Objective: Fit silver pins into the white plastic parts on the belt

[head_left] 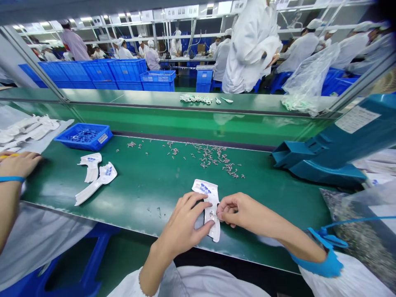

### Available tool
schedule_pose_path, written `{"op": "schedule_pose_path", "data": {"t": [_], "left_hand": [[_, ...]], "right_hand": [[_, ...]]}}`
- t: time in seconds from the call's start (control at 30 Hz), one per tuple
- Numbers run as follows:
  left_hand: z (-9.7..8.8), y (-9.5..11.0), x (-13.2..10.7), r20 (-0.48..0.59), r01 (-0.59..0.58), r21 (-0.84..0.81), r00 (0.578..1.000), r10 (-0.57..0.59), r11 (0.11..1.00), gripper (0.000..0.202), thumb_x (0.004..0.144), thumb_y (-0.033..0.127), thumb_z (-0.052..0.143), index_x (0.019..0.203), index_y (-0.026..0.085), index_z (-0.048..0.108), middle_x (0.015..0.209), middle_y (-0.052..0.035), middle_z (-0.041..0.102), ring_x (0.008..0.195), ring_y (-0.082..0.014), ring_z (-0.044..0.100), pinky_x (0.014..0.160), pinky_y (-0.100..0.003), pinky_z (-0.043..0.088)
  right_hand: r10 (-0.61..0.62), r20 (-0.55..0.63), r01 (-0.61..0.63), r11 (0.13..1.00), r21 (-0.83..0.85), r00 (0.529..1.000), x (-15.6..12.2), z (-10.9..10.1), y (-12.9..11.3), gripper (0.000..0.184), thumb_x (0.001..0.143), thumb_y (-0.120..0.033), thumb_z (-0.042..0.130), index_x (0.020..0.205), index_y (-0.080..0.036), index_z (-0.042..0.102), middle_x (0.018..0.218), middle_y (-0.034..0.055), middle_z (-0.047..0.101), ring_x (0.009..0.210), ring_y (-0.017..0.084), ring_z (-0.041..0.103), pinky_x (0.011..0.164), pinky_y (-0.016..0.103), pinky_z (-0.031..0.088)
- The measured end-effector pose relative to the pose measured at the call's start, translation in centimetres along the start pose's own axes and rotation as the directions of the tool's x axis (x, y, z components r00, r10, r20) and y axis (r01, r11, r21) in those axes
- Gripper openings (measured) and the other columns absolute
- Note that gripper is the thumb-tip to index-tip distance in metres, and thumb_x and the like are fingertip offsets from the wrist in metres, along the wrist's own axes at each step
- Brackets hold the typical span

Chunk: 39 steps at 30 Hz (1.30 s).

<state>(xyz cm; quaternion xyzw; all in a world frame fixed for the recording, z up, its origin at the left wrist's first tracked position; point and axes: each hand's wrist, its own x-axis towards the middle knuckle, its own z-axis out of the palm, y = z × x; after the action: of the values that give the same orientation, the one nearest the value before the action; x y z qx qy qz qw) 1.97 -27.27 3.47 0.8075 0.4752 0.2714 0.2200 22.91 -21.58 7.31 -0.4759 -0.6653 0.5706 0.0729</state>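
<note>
Left hand (187, 218) spread, steadying white piece (214, 194); right hand (239, 210) fingertips together at its edge, contents unclear; piece seemingly part-done, metal bits (210, 156) loose

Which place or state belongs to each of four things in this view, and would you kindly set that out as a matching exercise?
Column one
1. Left hand
2. Small metal parts
3. Blue tray
4. Right hand

Column two
A. Scattered loose on the green table
B. Thumb and fingertips drawn together at the right edge of the white piece
C. Filled with small blue parts
D. Fingers spread over the white piece

Pairs: 1-D, 2-A, 3-C, 4-B
</note>
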Motion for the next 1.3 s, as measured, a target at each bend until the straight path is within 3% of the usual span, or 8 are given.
{"op": "schedule_pose_path", "data": {"t": [0.33, 0.57, 0.67, 0.77, 0.9, 1.07, 1.2, 1.3], "left_hand": [[0.3, 0.2, 0.2, 0.003, 0.007, 0.052, 1.0, -0.007, 0.999, 0.027, 0.088, 0.028, 0.068, 0.115, 0.025, 0.063, 0.128, -0.0056, 0.063, 0.13, -0.0276, 0.047, 0.106, -0.046, 0.045], [0.3, 0.0, 0.2, 0.025, -0.002, 0.054, 1.0, 0.001, 0.999, 0.023, 0.09, 0.028, 0.067, 0.112, 0.025, 0.064, 0.131, -0.004, 0.061, 0.129, -0.0264, 0.047, 0.104, -0.044, 0.044], [0.4, 0.0, 0.1, 0.033, -0.002, 0.057, 0.999, 0.0, 0.998, 0.022, 0.091, 0.029, 0.065, 0.112, 0.025, 0.062, 0.132, -0.0043, 0.06, 0.128, -0.0261, 0.048, 0.103, -0.044, 0.044], [0.4, -0.1, 0.0, 0.028, 0.007, 0.052, 1.0, -0.009, 0.999, 0.022, 0.091, 0.029, 0.065, 0.113, 0.024, 0.061, 0.132, -0.0056, 0.059, 0.126, -0.0263, 0.049, 0.103, -0.044, 0.044], [0.3, -0.3, -0.1, 0.008, 0.017, 0.03, 1.0, -0.017, 0.999, 0.025, 0.092, 0.027, 0.064, 0.116, 0.023, 0.058, 0.132, -0.0071, 0.057, 0.123, -0.0251, 0.052, 0.101, -0.042, 0.046], [0.5, -0.6, -0.1, -0.017, 0.005, 0.028, 1.0, -0.004, 1.0, 0.028, 0.093, 0.025, 0.063, 0.12, 0.024, 0.055, 0.134, -0.0074, 0.055, 0.126, -0.0252, 0.05, 0.102, -0.042, 0.045], [0.7, -0.6, -0.2, -0.025, 0.013, 0.024, 1.0, -0.012, 1.0, 0.027, 0.091, 0.024, 0.065, 0.117, 0.024, 0.056, 0.134, -0.0074, 0.055, 0.126, -0.026, 0.051, 0.101, -0.042, 0.046], [0.7, -0.4, -0.3, -0.053, 0.002, 0.011, 0.999, -0.001, 1.0, 0.03, 0.091, 0.026, 0.066, 0.119, 0.025, 0.056, 0.134, -0.0071, 0.055, 0.125, -0.0257, 0.051, 0.101, -0.042, 0.047]], "right_hand": [[-0.039, -0.069, 0.024, 0.98, -0.198, 0.997, 0.6, 0.5, 0.0, 0.013, 0.081, -0.022, 0.055, 0.078, -0.019, 0.068, 0.072, 0.0012, 0.07, 0.066, 0.016, 0.061, 0.057, 0.024, 0.04], [-0.026, -0.082, 0.004, 0.969, -0.246, 0.996, 0.7, 0.8, 0.1, 0.01, 0.085, -0.028, 0.057, 0.081, -0.02, 0.061, 0.073, 0.0016, 0.069, 0.069, 0.018, 0.063, 0.058, 0.025, 0.042], [-0.048, -0.112, 0.03, 0.986, -0.162, 0.993, 0.6, 1.0, 0.6, 0.01, 0.086, -0.03, 0.059, 0.088, -0.021, 0.055, 0.076, 0.0009, 0.069, 0.07, 0.017, 0.064, 0.06, 0.026, 0.046], [0.033, -0.112, -0.024, 0.996, 0.087, 0.993, 0.3, 1.3, 0.7, 0.026, 0.084, -0.036, 0.065, 0.098, -0.022, 0.05, 0.075, -0.0001, 0.066, 0.073, 0.019, 0.066, 0.064, 0.029, 0.054], [0.199, -0.081, -0.138, 0.871, 0.472, 0.977, 0.1, 2.2, 0.3, 0.049, 0.079, -0.046, 0.072, 0.113, -0.02, 0.05, 0.085, 0.0018, 0.066, 0.089, 0.02, 0.069, 0.082, 0.034, 0.058], [0.082, -0.098, -0.031, 0.899, 0.436, 0.992, 1.0, 3.3, 1.1, 0.039, 0.073, -0.048, 0.077, 0.091, -0.017, 0.061, 0.083, 0.001, 0.062, 0.077, 0.018, 0.067, 0.076, 0.032, 0.059], [0.002, -0.142, 0.049, 0.934, 0.354, 0.99, 1.4, 3.6, 1.8, 0.031, 0.08, -0.046, 0.071, 0.088, -0.018, 0.062, 0.08, 0.001, 0.064, 0.072, 0.017, 0.065, 0.068, 0.03, 0.057], [-0.02, -0.095, 0.06, 0.895, 0.443, 0.995, 1.0, 3.4, 1.3, 0.03, 0.079, -0.045, 0.073, 0.087, -0.017, 0.064, 0.074, -0.0007, 0.062, 0.07, 0.016, 0.064, 0.069, 0.029, 0.057]]}}
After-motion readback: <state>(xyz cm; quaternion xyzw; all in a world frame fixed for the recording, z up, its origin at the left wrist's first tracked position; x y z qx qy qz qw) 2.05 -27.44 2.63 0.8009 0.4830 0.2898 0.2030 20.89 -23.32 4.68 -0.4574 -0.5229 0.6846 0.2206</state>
